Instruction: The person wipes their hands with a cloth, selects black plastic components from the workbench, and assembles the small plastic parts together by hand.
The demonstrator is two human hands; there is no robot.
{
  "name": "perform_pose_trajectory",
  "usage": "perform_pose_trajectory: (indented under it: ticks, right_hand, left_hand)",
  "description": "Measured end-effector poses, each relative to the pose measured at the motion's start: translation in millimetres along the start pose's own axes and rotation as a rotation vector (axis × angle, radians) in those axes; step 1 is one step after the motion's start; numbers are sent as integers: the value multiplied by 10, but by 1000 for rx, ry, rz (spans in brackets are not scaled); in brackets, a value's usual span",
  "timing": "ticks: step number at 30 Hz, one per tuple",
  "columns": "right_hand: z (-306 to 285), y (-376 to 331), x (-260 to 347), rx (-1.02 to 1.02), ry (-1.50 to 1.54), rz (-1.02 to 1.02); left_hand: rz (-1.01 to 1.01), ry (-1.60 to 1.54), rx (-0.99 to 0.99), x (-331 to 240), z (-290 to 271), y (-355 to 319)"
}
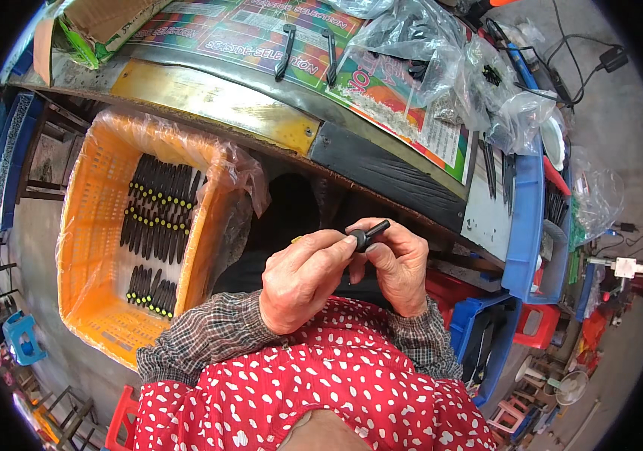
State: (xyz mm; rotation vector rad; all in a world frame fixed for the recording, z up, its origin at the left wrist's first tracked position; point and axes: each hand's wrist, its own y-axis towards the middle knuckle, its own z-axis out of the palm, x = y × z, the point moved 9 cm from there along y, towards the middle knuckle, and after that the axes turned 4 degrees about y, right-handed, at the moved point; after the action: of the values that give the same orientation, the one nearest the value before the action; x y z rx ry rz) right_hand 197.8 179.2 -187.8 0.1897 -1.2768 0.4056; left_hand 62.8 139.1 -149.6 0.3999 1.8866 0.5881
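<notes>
Two hands meet below the table's (382,161) near edge, left hand (303,282) and right hand (397,267) both pinched shut on one short black plastic rod (370,233). It looks light, stiff, smooth; best held at both ends. Orange basket (88,248) of similar pieces sits left.

Black rod's (370,232) lower end inside hands (351,270).
</notes>
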Motion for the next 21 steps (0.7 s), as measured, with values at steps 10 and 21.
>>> perform_pose_trajectory:
  ticks: [10, 21]
  right_hand:
    - [-35, -8, -1, -36, -34, -8]
    - [-32, 18, -21, -36, 41, 67]
  left_hand:
    - [38, 79, 59, -46, 11, 26]
    - [-18, -4, -5, 4, -17, 16]
